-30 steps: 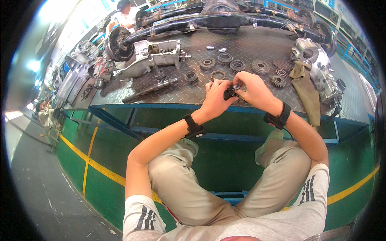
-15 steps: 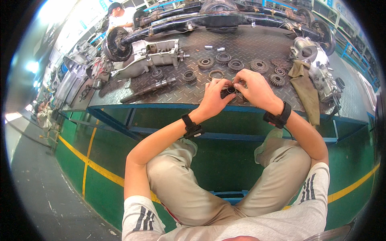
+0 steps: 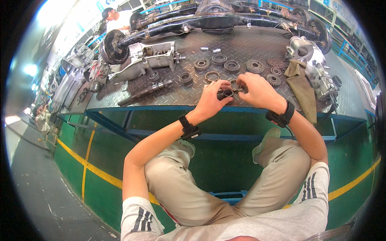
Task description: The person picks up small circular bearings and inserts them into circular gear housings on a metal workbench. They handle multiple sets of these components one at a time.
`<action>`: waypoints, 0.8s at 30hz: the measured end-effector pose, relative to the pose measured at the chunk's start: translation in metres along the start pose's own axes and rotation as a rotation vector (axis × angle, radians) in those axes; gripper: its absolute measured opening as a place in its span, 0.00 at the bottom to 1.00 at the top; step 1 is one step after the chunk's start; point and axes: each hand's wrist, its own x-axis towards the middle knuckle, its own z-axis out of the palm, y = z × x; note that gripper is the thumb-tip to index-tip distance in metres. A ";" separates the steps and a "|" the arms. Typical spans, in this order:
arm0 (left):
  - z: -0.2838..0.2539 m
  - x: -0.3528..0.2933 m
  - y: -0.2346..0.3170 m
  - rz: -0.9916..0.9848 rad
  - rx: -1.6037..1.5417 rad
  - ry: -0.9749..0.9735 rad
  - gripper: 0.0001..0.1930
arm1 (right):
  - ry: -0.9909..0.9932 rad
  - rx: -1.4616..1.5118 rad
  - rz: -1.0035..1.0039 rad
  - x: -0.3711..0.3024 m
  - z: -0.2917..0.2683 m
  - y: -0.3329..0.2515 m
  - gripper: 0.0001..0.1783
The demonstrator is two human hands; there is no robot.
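Observation:
Over the front edge of the metal-topped workbench, my left hand (image 3: 211,97) is closed around a dark, short metal cylinder with a round opening (image 3: 227,93). Close beside it on the right, my right hand (image 3: 259,92) has its fingers curled in. A small dark piece shows at those fingertips, but its kind cannot be made out. Just beyond the hands lies a thin brass-coloured ring (image 3: 212,76). Several gears surround it, among them a small gear (image 3: 185,78) to the left and a toothed gear (image 3: 232,66) behind.
A splined shaft (image 3: 146,92) and an opened gearbox housing (image 3: 148,60) lie left. An olive cloth (image 3: 300,88) hangs over the front edge on the right, beside another metal housing (image 3: 315,72). A long black axle (image 3: 209,25) spans the back. Behind it, a person (image 3: 118,20) stands left.
My hands have moved slightly apart, the right one shifting to the right. The dark cylinder in my left hand now shows more fully. The whole view has shifted a little.

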 end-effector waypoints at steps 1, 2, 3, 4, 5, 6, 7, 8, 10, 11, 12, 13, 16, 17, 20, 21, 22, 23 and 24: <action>-0.002 -0.001 0.001 0.040 0.014 0.005 0.29 | 0.104 0.091 0.003 0.004 -0.001 -0.006 0.20; -0.002 -0.002 0.000 0.037 0.018 0.003 0.29 | 0.105 0.095 0.001 0.008 0.001 -0.009 0.20; -0.001 -0.001 0.000 -0.005 -0.023 0.002 0.30 | 0.109 0.183 -0.007 0.011 0.000 -0.011 0.20; 0.000 0.001 0.000 -0.047 -0.063 0.001 0.30 | 0.113 0.272 -0.015 0.013 0.000 -0.013 0.20; 0.000 0.001 0.000 -0.043 -0.065 0.003 0.30 | 0.074 0.283 -0.030 0.011 0.002 -0.015 0.16; -0.001 0.002 0.002 -0.044 -0.073 -0.009 0.31 | 0.078 0.283 -0.033 0.010 0.006 -0.013 0.16; -0.001 0.002 0.002 -0.046 -0.081 -0.022 0.31 | 0.056 0.235 -0.084 0.009 0.013 -0.009 0.15; -0.002 0.004 0.003 -0.043 -0.077 -0.022 0.31 | 0.034 0.187 -0.134 0.009 0.018 -0.007 0.14; -0.002 0.005 0.004 -0.085 -0.163 -0.033 0.31 | 0.025 0.210 -0.108 0.009 0.021 -0.006 0.12; -0.003 0.005 0.004 -0.084 -0.163 -0.031 0.31 | 0.033 0.185 -0.117 0.009 0.022 -0.004 0.12; -0.003 0.003 0.003 -0.057 -0.097 -0.031 0.31 | 0.040 0.163 -0.126 0.009 0.022 -0.005 0.12; -0.003 0.002 0.003 -0.029 -0.031 -0.032 0.30 | 0.040 0.165 -0.126 0.008 0.021 -0.006 0.12; -0.001 0.000 0.000 0.034 0.004 0.055 0.28 | 0.043 0.166 -0.078 0.006 0.001 -0.013 0.10; -0.001 0.001 -0.001 0.036 0.002 0.056 0.28 | 0.030 0.132 -0.010 0.006 -0.009 -0.016 0.10; 0.000 0.001 0.002 -0.131 -0.107 0.004 0.27 | 0.034 0.075 0.037 -0.001 0.000 -0.003 0.11; 0.000 -0.001 0.002 -0.112 -0.105 0.037 0.26 | 0.010 0.104 0.030 -0.002 0.002 -0.005 0.12; 0.001 -0.002 0.002 -0.092 -0.104 0.071 0.26 | -0.014 0.132 0.022 -0.003 0.004 -0.005 0.12; 0.002 -0.001 0.001 -0.092 -0.103 0.069 0.26 | -0.013 0.134 0.024 -0.004 0.006 -0.004 0.12; 0.003 -0.001 0.002 -0.054 -0.170 0.112 0.26 | -0.019 0.152 0.026 -0.003 0.008 -0.003 0.14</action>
